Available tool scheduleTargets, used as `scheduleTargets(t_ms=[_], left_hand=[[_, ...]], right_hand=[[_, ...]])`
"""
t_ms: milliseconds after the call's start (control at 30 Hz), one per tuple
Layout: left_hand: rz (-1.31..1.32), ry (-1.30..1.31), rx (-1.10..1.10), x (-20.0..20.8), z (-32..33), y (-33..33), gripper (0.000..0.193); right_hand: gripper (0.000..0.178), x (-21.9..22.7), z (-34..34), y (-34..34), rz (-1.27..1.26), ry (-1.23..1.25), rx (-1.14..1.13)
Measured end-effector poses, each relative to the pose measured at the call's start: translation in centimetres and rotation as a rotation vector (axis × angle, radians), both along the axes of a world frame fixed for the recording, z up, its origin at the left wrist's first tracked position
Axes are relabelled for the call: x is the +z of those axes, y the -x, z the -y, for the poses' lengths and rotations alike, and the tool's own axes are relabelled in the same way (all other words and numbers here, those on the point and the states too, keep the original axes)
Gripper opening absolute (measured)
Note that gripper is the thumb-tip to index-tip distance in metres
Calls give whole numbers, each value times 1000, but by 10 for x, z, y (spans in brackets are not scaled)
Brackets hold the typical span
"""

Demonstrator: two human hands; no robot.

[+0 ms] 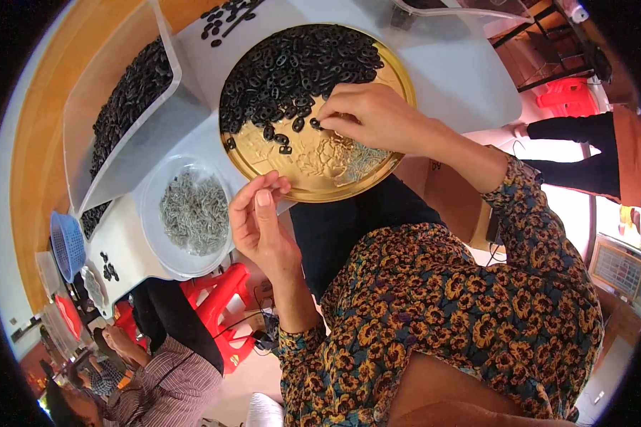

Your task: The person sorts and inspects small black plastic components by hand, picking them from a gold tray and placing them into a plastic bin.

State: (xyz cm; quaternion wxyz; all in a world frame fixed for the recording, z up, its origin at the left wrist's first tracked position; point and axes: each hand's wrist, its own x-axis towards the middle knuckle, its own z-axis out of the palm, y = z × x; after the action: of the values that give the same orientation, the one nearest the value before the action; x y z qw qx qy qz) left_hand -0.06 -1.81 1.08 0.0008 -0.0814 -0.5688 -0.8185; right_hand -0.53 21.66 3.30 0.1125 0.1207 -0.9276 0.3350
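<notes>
A round gold tray (263, 162) holds a heap of small black oval pieces (285, 67) with two holes each, spread over its far part. Over the tray, my right hand (370, 117) pinches one small black piece (315, 124) between thumb and fingertips. At the tray's near left rim is my left hand (263, 228), its fingers curled in with the thumb close to them. Whatever those fingers hold, if anything, is too small to make out. Thin silvery bits (365, 162) lie on the tray's near right part, below my right wrist.
Left of the tray stands a translucent bin (139, 142) of black pieces. A white bowl (149, 206) of small silvery metal parts is nearer. Loose black pieces lie on the white table (449, 78). A blue basket (67, 245), red stools (224, 313) and a seated co-worker (164, 377) are lower left.
</notes>
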Motion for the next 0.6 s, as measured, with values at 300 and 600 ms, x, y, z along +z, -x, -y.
scheduleTargets(t_ms=[300,600], left_hand=[[-30,-9,7,-1,7,-4,19],[1,-10,22,-2,9,-5,20]], right_hand=[[13,-6,24,17,-84,-122,140],[12,-18,53,21,-82,-329,127]])
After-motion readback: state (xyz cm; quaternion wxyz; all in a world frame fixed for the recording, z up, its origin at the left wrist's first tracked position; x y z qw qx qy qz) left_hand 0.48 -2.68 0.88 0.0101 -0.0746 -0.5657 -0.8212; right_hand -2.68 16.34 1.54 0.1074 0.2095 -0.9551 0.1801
